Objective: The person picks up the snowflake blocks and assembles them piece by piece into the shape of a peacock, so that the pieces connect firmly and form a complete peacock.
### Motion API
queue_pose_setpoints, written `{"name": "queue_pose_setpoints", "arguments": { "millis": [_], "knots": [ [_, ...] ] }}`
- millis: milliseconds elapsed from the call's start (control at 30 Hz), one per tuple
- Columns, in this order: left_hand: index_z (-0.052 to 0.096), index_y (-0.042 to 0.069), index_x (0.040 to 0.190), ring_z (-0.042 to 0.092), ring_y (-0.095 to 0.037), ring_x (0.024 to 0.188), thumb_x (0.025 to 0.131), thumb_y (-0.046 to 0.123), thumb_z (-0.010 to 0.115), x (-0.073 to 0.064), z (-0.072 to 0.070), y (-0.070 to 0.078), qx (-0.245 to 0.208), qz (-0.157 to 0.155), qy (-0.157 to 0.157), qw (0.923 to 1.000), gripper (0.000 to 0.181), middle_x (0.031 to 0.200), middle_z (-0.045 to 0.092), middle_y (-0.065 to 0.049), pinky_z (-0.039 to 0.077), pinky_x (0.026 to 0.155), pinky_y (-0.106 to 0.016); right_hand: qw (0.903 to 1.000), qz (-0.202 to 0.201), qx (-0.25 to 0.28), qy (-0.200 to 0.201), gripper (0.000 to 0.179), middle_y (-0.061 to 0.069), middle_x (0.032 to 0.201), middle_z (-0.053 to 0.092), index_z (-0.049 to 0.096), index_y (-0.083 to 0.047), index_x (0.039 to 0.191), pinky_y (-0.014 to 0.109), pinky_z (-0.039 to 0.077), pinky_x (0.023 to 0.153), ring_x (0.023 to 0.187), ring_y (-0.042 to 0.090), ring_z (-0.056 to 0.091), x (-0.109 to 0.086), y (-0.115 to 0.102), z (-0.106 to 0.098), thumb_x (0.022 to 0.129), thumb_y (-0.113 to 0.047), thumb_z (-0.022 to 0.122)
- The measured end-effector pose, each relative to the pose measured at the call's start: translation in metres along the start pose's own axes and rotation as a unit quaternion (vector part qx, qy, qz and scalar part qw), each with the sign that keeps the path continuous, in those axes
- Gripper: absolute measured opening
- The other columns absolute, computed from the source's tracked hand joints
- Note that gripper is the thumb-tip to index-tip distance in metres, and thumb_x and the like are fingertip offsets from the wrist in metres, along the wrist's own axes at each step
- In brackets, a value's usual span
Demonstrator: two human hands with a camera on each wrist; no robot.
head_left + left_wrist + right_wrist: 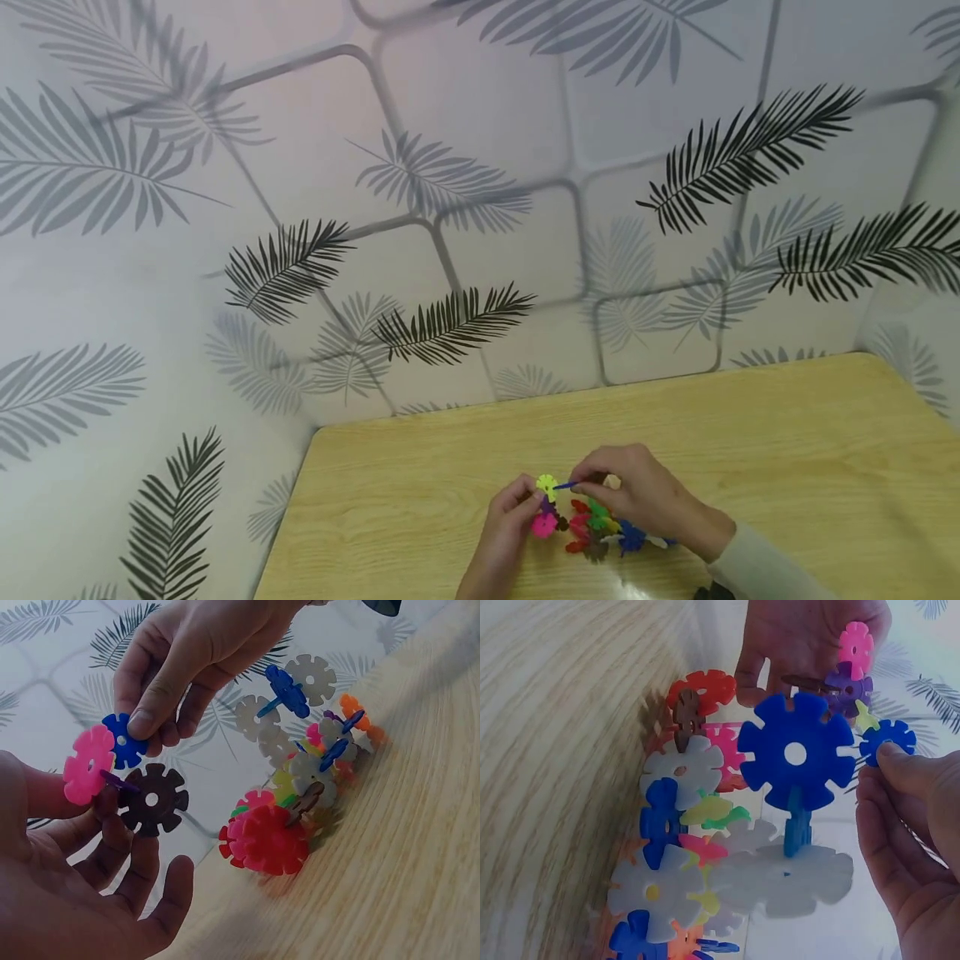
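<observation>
My left hand [504, 529] pinches a small joined cluster of notched plastic snowflake discs. The cluster has a pink disc [81, 780], a purple disc [847, 681], a dark brown disc [171, 801] and a yellow disc [545, 481]. Opposite it, my right hand [647, 490] pinches a blue snowflake disc [129, 756] between thumb and fingers. The blue disc's edge meets the yellow disc, which is mostly hidden behind the pink one in the left wrist view. Both hands are raised over the tabletop.
On the wooden table [420, 475], a larger cluster of snowflake discs stands below my right hand. Among them are a red disc [274, 844], a big blue disc [765, 746] and a whitish disc [799, 889]. A leaf-patterned wall [510, 250] rises behind the table.
</observation>
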State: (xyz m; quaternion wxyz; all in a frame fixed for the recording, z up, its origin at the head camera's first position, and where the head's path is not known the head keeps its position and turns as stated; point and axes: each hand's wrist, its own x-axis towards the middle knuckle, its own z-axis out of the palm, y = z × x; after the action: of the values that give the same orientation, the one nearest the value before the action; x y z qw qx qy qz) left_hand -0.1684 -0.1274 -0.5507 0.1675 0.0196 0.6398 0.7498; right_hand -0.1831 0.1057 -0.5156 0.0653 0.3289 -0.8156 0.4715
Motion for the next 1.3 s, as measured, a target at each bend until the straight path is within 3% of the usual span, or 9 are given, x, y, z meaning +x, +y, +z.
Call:
{"name": "queue_pose_setpoints", "arguments": {
  "millis": [100, 200, 467, 600, 733, 900, 1133, 1300],
  "knots": [
    [0.058, -0.008, 0.104, 0.058, -0.007, 0.093, 0.109, 0.011, 0.057, -0.001, 0.0, 0.0, 0.027, 0.014, -0.004, 0.9995, 0.019, 0.098, 0.06, 0.007, 0.05, 0.087, -0.023, 0.999, -0.04, -0.016, 0.011, 0.016, -0.001, 0.094, 0.083, 0.082, -0.016, 0.1, 0.022, 0.064, 0.073, 0.081, 0.007, 0.077, -0.002, 0.0, 0.002, 0.094, 0.0, 0.082],
    [0.055, -0.014, 0.11, 0.057, -0.006, 0.093, 0.11, 0.01, 0.056, -0.001, 0.001, 0.0, 0.049, 0.025, 0.0, 0.9985, 0.024, 0.097, 0.06, 0.008, 0.049, 0.085, -0.022, 0.9969, -0.065, -0.041, 0.019, 0.02, -0.003, 0.093, 0.082, 0.082, -0.015, 0.099, 0.018, 0.063, 0.071, 0.081, 0.003, 0.075, -0.003, -0.001, 0.004, 0.091, 0.004, 0.084],
    [0.057, -0.009, 0.108, 0.056, -0.008, 0.097, 0.11, 0.01, 0.056, -0.001, 0.002, -0.002, 0.065, 0.026, -0.004, 0.9975, 0.019, 0.1, 0.058, 0.004, 0.05, 0.088, -0.023, 0.9977, -0.033, -0.058, 0.009, 0.017, -0.002, 0.095, 0.082, 0.083, -0.014, 0.1, 0.017, 0.063, 0.071, 0.084, -0.001, 0.074, -0.006, 0.001, 0.005, 0.091, -0.001, 0.086],
    [0.059, -0.01, 0.112, 0.059, -0.01, 0.102, 0.111, 0.013, 0.056, -0.002, -0.001, -0.001, 0.072, 0.023, -0.01, 0.9971, 0.023, 0.105, 0.063, 0.003, 0.053, 0.093, -0.026, 0.9966, -0.038, -0.068, 0.027, 0.017, -0.002, 0.097, 0.083, 0.083, -0.015, 0.102, 0.022, 0.065, 0.073, 0.085, 0.0, 0.074, -0.004, 0.004, 0.005, 0.092, -0.002, 0.085],
    [0.058, -0.015, 0.119, 0.066, -0.009, 0.104, 0.111, 0.013, 0.059, -0.002, -0.002, -0.002, 0.067, 0.034, -0.004, 0.9972, 0.03, 0.109, 0.068, 0.002, 0.057, 0.096, -0.028, 0.9964, 0.004, -0.082, 0.024, 0.019, 0.0, 0.104, 0.083, 0.081, -0.014, 0.112, 0.029, 0.066, 0.077, 0.09, 0.004, 0.074, 0.001, 0.006, -0.005, 0.095, -0.006, 0.083],
    [0.057, -0.018, 0.117, 0.068, -0.008, 0.104, 0.111, 0.01, 0.058, -0.001, -0.004, -0.005, 0.052, 0.055, 0.008, 0.9971, 0.028, 0.114, 0.071, -0.007, 0.06, 0.096, -0.028, 0.9911, 0.104, -0.083, -0.009, 0.026, 0.0, 0.11, 0.081, 0.076, -0.013, 0.129, 0.025, 0.063, 0.079, 0.094, 0.008, 0.073, 0.008, 0.012, -0.026, 0.103, -0.016, 0.075],
    [0.057, -0.018, 0.12, 0.07, -0.012, 0.106, 0.112, 0.012, 0.057, 0.001, -0.004, -0.006, 0.04, 0.041, 0.017, 0.9982, 0.031, 0.12, 0.077, -0.018, 0.061, 0.095, -0.031, 0.9802, 0.148, -0.096, -0.091, 0.021, -0.003, 0.101, 0.078, 0.077, -0.007, 0.122, 0.027, 0.061, 0.073, 0.08, 0.005, 0.071, 0.011, 0.027, -0.037, 0.106, -0.02, 0.072],
    [0.061, -0.012, 0.115, 0.07, -0.012, 0.105, 0.112, 0.012, 0.057, 0.002, -0.003, -0.007, 0.038, 0.02, 0.022, 0.9988, 0.024, 0.117, 0.077, -0.013, 0.061, 0.094, -0.029, 0.9674, 0.185, -0.114, -0.129, 0.019, -0.002, 0.099, 0.077, 0.079, -0.009, 0.116, 0.03, 0.06, 0.07, 0.075, 0.006, 0.068, 0.013, 0.029, -0.032, 0.104, -0.023, 0.075]
  ]
}}
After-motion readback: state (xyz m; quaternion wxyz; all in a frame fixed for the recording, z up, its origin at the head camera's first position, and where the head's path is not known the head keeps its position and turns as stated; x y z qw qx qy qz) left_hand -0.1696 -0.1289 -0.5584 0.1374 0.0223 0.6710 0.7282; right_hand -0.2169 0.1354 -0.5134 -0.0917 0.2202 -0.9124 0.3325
